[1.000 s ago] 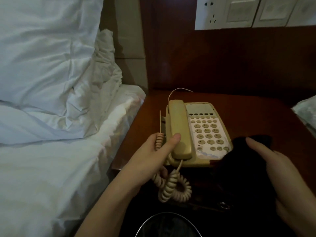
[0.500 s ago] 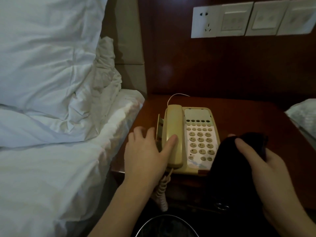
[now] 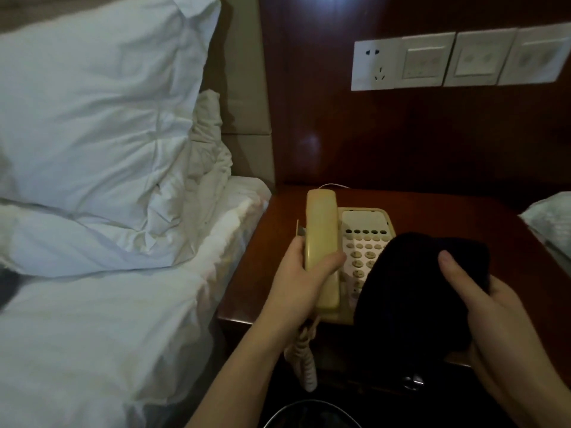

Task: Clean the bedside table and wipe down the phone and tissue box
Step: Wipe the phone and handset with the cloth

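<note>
A cream corded phone [image 3: 366,230] sits near the front left corner of the dark wooden bedside table [image 3: 448,217]. My left hand [image 3: 301,279] grips its handset [image 3: 321,239], fingers on the left side and thumb across the front. My right hand [image 3: 482,298] holds a black cloth [image 3: 411,291] bunched over the right half of the keypad. The coiled cord [image 3: 304,356] hangs off the table's front edge. No tissue box is in view.
A bed with white pillows [image 3: 92,118] and sheets [image 3: 92,335] presses against the table's left side. A socket and switch panel [image 3: 457,60] is on the wooden wall behind. A pale bundle [image 3: 553,220] lies at the right edge. A round rim [image 3: 309,415] shows below.
My left hand has closed around the handset, which now looks raised off its cradle. The black cloth in my right hand has moved left onto the keypad.
</note>
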`<state>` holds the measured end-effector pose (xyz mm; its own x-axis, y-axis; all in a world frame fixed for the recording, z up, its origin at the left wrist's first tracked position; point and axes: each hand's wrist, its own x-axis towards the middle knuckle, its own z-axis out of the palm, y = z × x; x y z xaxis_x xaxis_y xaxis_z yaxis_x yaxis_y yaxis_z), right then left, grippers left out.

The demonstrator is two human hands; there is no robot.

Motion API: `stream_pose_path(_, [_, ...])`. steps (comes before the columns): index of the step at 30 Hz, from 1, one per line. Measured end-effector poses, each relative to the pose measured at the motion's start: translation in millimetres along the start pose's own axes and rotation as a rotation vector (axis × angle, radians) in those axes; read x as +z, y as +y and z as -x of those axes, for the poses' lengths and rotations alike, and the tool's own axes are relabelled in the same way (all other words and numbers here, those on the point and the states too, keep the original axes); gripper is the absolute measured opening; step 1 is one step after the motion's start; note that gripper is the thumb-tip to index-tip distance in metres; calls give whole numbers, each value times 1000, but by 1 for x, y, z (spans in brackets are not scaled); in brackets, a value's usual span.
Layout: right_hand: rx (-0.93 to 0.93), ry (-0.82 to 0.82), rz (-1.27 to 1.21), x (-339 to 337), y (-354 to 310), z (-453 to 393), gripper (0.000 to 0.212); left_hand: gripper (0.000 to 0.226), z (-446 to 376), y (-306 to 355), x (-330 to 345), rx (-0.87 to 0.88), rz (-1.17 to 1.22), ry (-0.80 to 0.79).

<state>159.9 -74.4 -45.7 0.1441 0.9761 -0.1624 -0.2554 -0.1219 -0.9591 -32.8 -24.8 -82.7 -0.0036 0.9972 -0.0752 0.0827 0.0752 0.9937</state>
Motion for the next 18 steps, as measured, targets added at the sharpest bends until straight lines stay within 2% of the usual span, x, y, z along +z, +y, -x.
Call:
stream_pose_path(3, [-1,51,-100,-6,-7,2,29,49,16,-4,2,101,251,-172])
stream_pose_path(4, [31,18,-184,-7,-7,4,32,51,18,-5,3,123,290,-196])
stream_pose_path(5, [64,-108,-251,-9,-6,9,40,48,19,-5,5,128,315,-202])
stream_pose_path(6, [37,-164,-209,-9,-6,10,53,43,20,-2,7,112,349,-201])
stream_pose_path(7, [11,-140,-226,-16,-2,10,64,42,21,1,9,84,377,-212])
stream_pose_path(8, [22,-240,-375,-16,1,5,68,52,22,4,13,60,385,-225])
stream_pose_path(9, [1,-239,-381,-12,4,9,66,63,23,2,16,58,373,-225])
stream_pose_path(10, [-78,-94,-185,-6,6,11,58,64,24,-2,20,75,374,-233])
stream_pose_path(11, [-192,-75,-24,5,11,10,48,62,26,-6,23,91,399,-246])
stream_pose_path(12, [-238,-238,17,5,15,5,41,62,27,-8,27,102,443,-263])
stream_pose_path(13, [-259,-190,95,11,14,9,40,65,28,-10,29,102,463,-259])
stream_pose_path(14, [-378,-148,285,13,13,12,42,70,28,-11,30,100,469,-244])
stream_pose_path(16, [-531,-215,552,10,18,17,40,77,28,-12,28,115,467,-256])
stream_pose_path(18, [-691,-199,756,6,30,13,39,77,28,-15,27,162,456,-260])
